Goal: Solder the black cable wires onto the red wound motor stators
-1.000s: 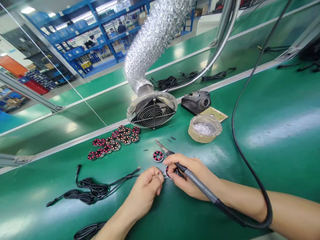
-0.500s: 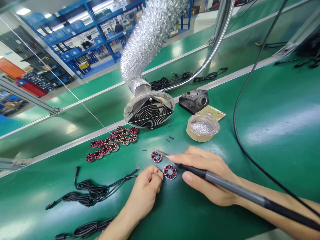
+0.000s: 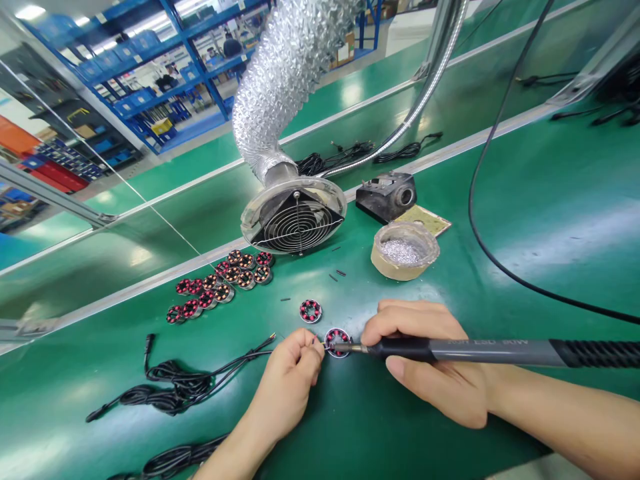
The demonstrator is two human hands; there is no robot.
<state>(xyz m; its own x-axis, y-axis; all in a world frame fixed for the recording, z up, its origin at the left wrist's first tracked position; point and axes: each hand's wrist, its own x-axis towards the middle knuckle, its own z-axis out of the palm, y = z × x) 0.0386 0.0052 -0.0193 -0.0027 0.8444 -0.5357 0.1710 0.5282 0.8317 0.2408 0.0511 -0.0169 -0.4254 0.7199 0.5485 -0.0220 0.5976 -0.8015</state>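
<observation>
So the right hand (image 3: 431,357) has the soldering iron (image 3: 430,349) pinched between thumb and fingers, with its tip over the near ring-shaped coil (image 3: 339,343); can't tell if it's actually touching. The left hand (image 3: 295,363) is pinching thin wires (image 3: 321,343) at that coil's left side. Both coils sit out on the open green bench (image 3: 380,427), away from its far edge, with the other coil (image 3: 311,311) just beyond. The coil cluster (image 3: 220,283) is off to the left by the far edge, and the solder bowl (image 3: 404,257) is further right, in front of the iron stand (image 3: 387,197).
</observation>
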